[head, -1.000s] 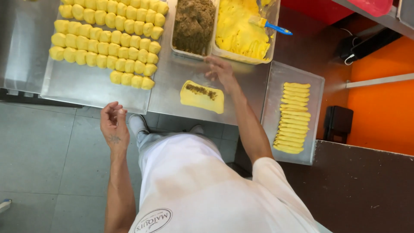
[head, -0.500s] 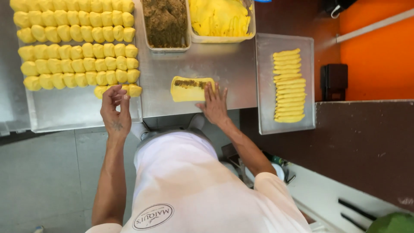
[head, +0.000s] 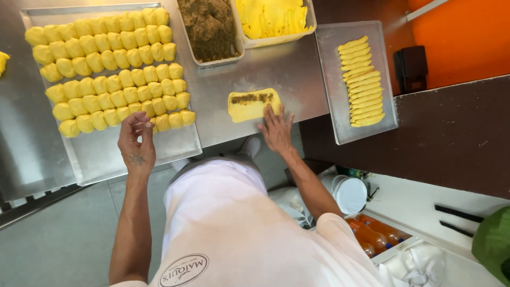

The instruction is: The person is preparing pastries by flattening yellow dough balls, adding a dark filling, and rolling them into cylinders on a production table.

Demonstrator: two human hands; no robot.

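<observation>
Across the steel surface (head: 287, 69) that fills the upper part of the view, the largest thing is a big metal tray (head: 122, 151) on the left, packed with rows of small yellow dough pieces (head: 111, 74) that cover all but its near edge. On the right end of the surface lies a smaller metal tray (head: 332, 106) carrying one column of long, narrow yellow dough strips (head: 360, 81), stacked closely from far to near. Along the far edge stand two tubs side by side: one tub of brown crumbly filling (head: 210, 26) and, just to its right, a pale tub of yellow dough (head: 273, 18). Between the two trays, near the front edge of the surface, lies a flattened yellow dough sheet (head: 252, 104) with a line of brown filling along its far side. The right hand (head: 276, 130) rests flat and spread on the surface, fingers wide, its fingertips touching the near right corner of the dough sheet; it holds nothing. The left hand (head: 136, 141) hovers over the bare near edge of the big tray, just beside the last row of dough pieces, its fingers loosely curled inward and pinched toward the thumb; I cannot tell whether anything small sits between them. The person wears a white apron (head: 228, 228) below.
</observation>
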